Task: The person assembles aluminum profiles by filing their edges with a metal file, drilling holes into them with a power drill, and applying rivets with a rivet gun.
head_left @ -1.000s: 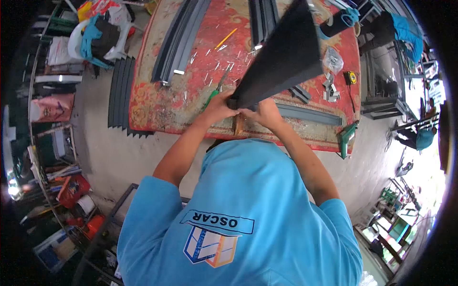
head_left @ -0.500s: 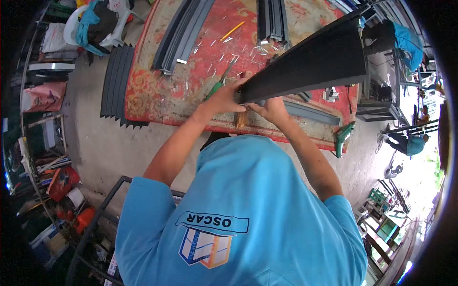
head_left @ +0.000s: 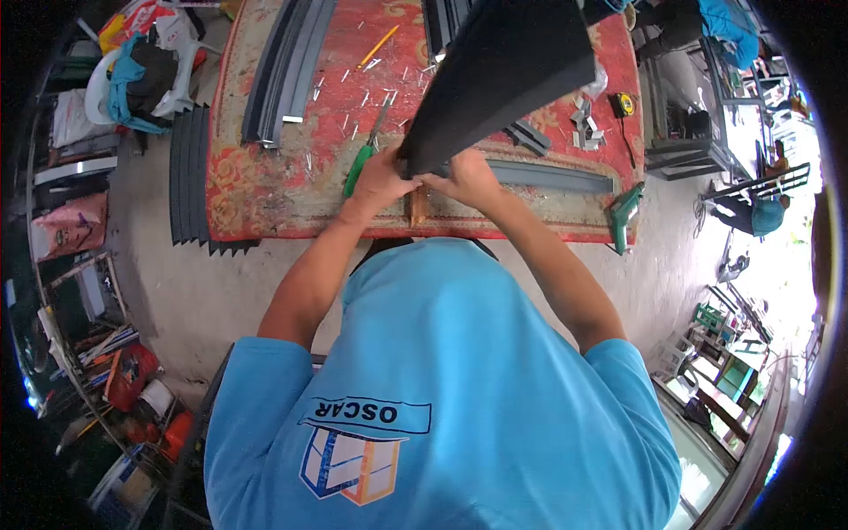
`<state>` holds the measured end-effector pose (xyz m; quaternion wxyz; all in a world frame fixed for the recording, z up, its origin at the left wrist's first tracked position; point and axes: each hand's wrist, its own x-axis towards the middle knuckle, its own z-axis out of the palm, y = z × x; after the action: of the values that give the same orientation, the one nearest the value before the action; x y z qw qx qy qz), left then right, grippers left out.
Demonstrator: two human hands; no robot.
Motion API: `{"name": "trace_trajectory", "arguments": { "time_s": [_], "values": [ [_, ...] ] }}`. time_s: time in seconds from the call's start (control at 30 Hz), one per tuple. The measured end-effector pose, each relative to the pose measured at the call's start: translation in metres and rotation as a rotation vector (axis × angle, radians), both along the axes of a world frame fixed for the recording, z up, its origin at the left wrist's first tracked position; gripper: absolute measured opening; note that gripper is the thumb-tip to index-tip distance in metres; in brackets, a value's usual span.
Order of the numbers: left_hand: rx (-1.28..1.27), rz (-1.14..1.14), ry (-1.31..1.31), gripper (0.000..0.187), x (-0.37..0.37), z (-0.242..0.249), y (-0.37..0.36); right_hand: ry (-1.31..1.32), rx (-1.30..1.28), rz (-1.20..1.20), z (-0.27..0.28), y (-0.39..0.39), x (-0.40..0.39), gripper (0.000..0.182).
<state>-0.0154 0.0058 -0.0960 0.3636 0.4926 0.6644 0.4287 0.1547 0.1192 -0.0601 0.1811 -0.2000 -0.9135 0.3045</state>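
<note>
A long dark panel-like profile [head_left: 508,84] slants from between my hands up toward the far right. My left hand [head_left: 382,184] is closed round the left side of its near end, and my right hand [head_left: 470,181] grips the right side of that end. The thumbs come close together in front of it. Just below them, a brown wooden block [head_left: 418,210] lies at the table edge. Beside my left hand is a green-handled tool [head_left: 359,170] with a slim blade. A grey metal strip [head_left: 552,177] lies to the right of my right hand.
The red patterned table [head_left: 234,190] also bears bundled dark profiles [head_left: 287,75], a pencil [head_left: 378,48], small metal brackets [head_left: 586,125], a tape measure [head_left: 623,105] and a green pistol-shaped tool [head_left: 625,217]. Dark corrugated sheets [head_left: 189,177] stand left. Another person [head_left: 729,34] is at far right.
The far end of the dark profile has swung left, uncovering the tape measure and more brackets. Both hands still grip its near end. The whole view has shifted a little.
</note>
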Motion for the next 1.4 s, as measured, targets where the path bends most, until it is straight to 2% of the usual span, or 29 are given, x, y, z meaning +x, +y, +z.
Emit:
{"name": "trace_trajectory", "arguments": {
  "time_s": [0.1, 0.23, 0.33, 0.43, 0.5, 0.53, 0.6, 0.63, 0.7, 0.93, 1.0, 1.07, 1.13, 1.23, 1.3, 1.4],
  "values": [
    [-0.101, -0.017, 0.076, 0.072, -0.001, -0.010, 0.000, -0.052, -0.042, -0.004, 0.004, -0.002, 0.000, 0.062],
    [-0.079, -0.022, 0.147, 0.072, 0.002, -0.002, 0.001, -0.089, -0.064, -0.032, 0.006, -0.004, 0.001, 0.060],
    [-0.132, -0.006, 0.167, 0.065, 0.002, 0.004, 0.002, -0.104, -0.082, -0.050, 0.010, -0.005, 0.000, 0.060],
    [-0.069, -0.110, 0.151, 0.068, 0.001, -0.001, 0.004, -0.112, -0.076, -0.054, 0.011, -0.006, 0.000, 0.062],
    [0.155, -0.013, -0.099, 0.068, 0.003, 0.001, 0.006, -0.102, -0.066, -0.056, 0.009, -0.006, 0.000, 0.063],
    [0.149, -0.015, -0.104, 0.068, 0.001, 0.002, 0.006, -0.116, -0.084, -0.053, 0.008, -0.005, 0.000, 0.064],
    [-0.103, -0.163, -0.070, 0.078, -0.006, 0.003, 0.002, -0.136, -0.105, -0.043, 0.010, -0.006, 0.003, 0.065],
    [-0.108, -0.156, -0.071, 0.078, -0.004, 0.003, 0.001, -0.164, -0.100, -0.054, 0.014, -0.006, 0.002, 0.065],
    [-0.122, -0.122, 0.088, 0.065, -0.002, 0.000, 0.000, -0.182, -0.094, -0.063, 0.018, -0.006, -0.002, 0.065],
    [-0.065, -0.022, 0.148, 0.070, 0.009, -0.023, -0.002, -0.108, -0.098, -0.046, 0.015, -0.005, -0.001, 0.063],
    [-0.001, -0.025, 0.119, 0.078, 0.010, -0.033, -0.002, -0.107, -0.112, -0.049, 0.015, -0.006, 0.000, 0.062],
    [-0.009, -0.018, 0.094, 0.077, 0.009, -0.042, -0.003, -0.136, -0.131, -0.059, 0.014, -0.006, 0.000, 0.062],
    [-0.016, -0.011, 0.070, 0.076, 0.010, -0.034, -0.003, -0.152, -0.146, -0.055, 0.016, -0.005, 0.000, 0.063],
    [-0.026, -0.070, 0.204, 0.075, 0.005, -0.024, -0.004, -0.157, -0.156, -0.049, 0.020, -0.005, 0.000, 0.063],
    [-0.082, -0.068, 0.012, 0.072, 0.001, -0.016, -0.001, -0.148, -0.155, -0.047, 0.020, -0.005, 0.000, 0.063],
    [-0.068, -0.085, -0.037, 0.069, 0.000, -0.004, 0.002, -0.121, -0.133, -0.039, 0.018, -0.005, -0.001, 0.064]
  ]
}}
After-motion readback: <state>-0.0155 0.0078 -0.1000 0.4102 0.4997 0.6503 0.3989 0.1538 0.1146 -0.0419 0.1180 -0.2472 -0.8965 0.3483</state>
